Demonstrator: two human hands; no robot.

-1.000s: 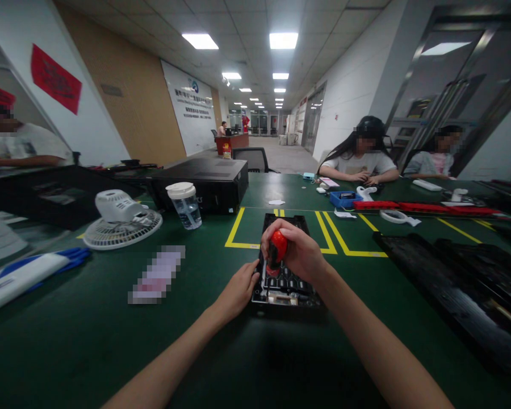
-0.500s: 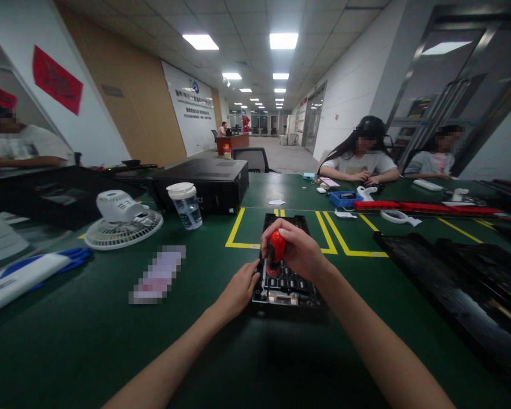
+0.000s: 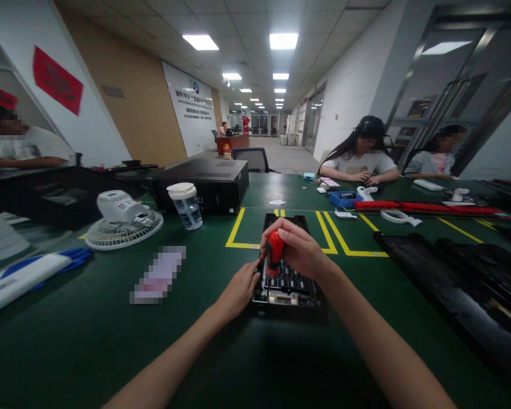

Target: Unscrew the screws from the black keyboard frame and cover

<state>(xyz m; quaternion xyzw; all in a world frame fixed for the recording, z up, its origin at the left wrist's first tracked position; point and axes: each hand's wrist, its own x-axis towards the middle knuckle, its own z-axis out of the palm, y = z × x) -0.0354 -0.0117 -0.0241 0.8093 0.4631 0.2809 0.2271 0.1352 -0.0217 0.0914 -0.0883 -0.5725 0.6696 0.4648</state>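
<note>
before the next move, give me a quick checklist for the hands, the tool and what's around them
1. Right hand closed around the red-handled tool: ok.
2. Left hand against the left edge of the black case: ok; whether it grips or only steadies is unclear.
3. Tool tip seated in a screw: cannot tell, too small and dark.
4. Black case resting on the green table: ok.
5. Lidded cup apart from the black case: ok, it stands upright to the left.
</note>
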